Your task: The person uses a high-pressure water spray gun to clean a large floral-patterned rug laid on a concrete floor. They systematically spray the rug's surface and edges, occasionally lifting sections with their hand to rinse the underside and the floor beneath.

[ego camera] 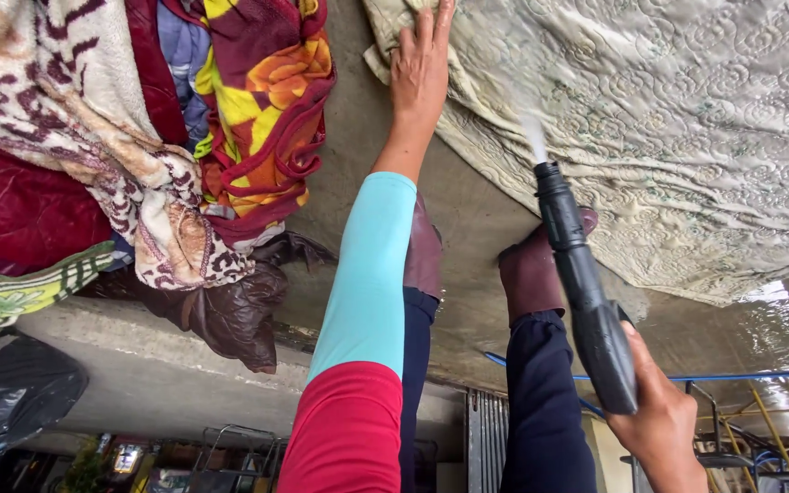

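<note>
My left hand [420, 64] reaches forward on a turquoise and red sleeve. It presses flat on the near edge of a cream quilted blanket [687, 137] spread over the wet concrete floor [477, 210]. My right hand [659, 420] grips a black spray gun [586, 292]. Its nozzle points at the blanket, and a thin jet of water leaves the tip close to the fabric. My two dark red boots [531, 274] stand between the arms, just short of the blanket's edge.
A heap of patterned blankets [93, 137] in red, yellow and leopard print lies at the left, beside a dark brown cloth [230, 315]. A concrete ledge [139, 365] and a black plastic bag [11, 393] sit lower left. A blue hose [732, 375] runs at lower right.
</note>
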